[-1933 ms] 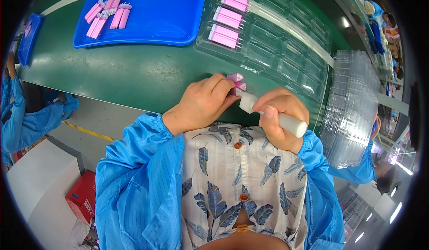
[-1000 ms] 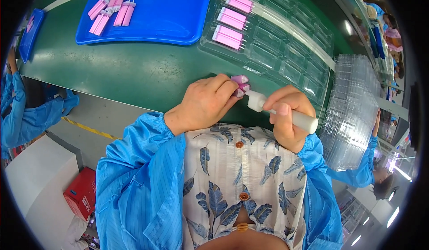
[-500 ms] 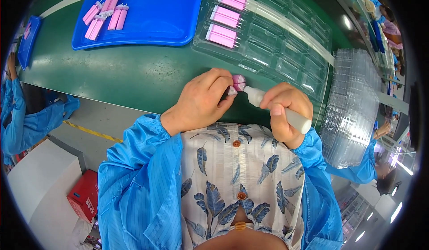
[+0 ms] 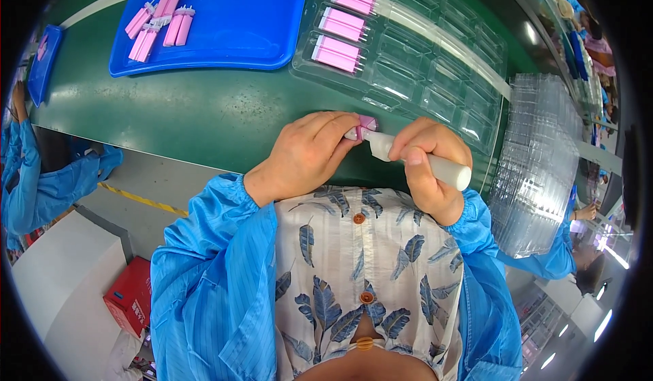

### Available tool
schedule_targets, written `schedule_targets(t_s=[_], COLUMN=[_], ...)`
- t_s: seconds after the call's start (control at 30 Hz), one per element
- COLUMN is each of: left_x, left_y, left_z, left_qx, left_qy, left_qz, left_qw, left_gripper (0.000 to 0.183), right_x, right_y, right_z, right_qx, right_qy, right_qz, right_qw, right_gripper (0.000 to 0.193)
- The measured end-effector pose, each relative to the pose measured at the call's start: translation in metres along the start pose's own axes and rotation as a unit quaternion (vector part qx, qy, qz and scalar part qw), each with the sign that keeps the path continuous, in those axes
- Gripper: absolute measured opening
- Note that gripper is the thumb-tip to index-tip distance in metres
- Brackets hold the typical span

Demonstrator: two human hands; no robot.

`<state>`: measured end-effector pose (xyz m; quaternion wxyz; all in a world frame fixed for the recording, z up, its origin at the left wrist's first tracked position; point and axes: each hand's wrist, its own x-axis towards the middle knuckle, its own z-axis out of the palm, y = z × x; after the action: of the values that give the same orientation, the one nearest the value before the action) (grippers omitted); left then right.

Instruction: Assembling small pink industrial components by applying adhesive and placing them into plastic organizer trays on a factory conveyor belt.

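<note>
My left hand (image 4: 309,148) is closed around a small pink-wrapped pack (image 4: 367,124), whose end sticks out past my fingertips, segmented and paler at the joints. The rest of that pack is hidden under my fingers. My right hand (image 4: 435,167) grips a white squeeze bottle (image 4: 450,173), tilted with its narrow tip toward my left hand. The tip is at the pack's exposed end and seems to touch it. Above my hands, a clear plastic tray (image 4: 391,75) has pink packs (image 4: 337,53) with white ends and thin pins in its left compartments.
A blue tray (image 4: 238,47) on the green table (image 4: 204,109) has several more pink packs (image 4: 178,26) at its left. Stacked clear plastic trays (image 4: 537,163) stand at the right. Other people in blue sleeves (image 4: 47,177) are at left and right. A red box (image 4: 129,296) is lower left.
The bottle has swung to a flatter angle, its rear end rising, and its tip has shifted slightly left. The pack has turned a little in my left hand, which has moved slightly.
</note>
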<state>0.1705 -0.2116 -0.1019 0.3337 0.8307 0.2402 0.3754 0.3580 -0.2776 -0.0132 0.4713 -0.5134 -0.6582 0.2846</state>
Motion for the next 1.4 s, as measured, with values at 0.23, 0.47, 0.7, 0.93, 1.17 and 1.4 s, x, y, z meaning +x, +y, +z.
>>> schedule_targets(t_s=[0.23,0.47,0.7,0.93,1.17,1.4], left_x=[-0.001,-0.002,-0.001,-0.002,-0.002,-0.001], left_y=[0.000,0.001,0.002,0.001,0.000,0.001], left_z=[0.000,0.000,0.000,0.002,0.000,0.000], left_qx=[0.009,0.008,0.027,0.036,0.028,0.027], left_qy=[0.010,0.013,0.017,0.016,0.008,0.010], left_qz=[0.005,0.005,0.023,0.028,0.022,0.025], left_qw=[1.000,1.000,0.999,0.999,0.999,0.999], left_gripper=[0.035,0.035,0.035,0.035,0.035,0.035], right_x=[0.000,0.002,-0.006,-0.009,-0.007,-0.007], right_y=[-0.003,-0.007,-0.009,-0.011,-0.003,-0.004], right_z=[0.006,0.007,0.007,0.007,0.012,0.013], right_qx=[-0.016,-0.043,-0.033,-0.018,0.025,-0.008], right_qy=[0.013,0.005,0.020,0.032,0.059,0.037], right_qz=[0.022,0.005,0.052,0.086,0.101,0.092], right_qw=[1.000,0.999,0.998,0.996,0.993,0.995], right_gripper=[0.009,0.008,0.008,0.009,0.010,0.011])
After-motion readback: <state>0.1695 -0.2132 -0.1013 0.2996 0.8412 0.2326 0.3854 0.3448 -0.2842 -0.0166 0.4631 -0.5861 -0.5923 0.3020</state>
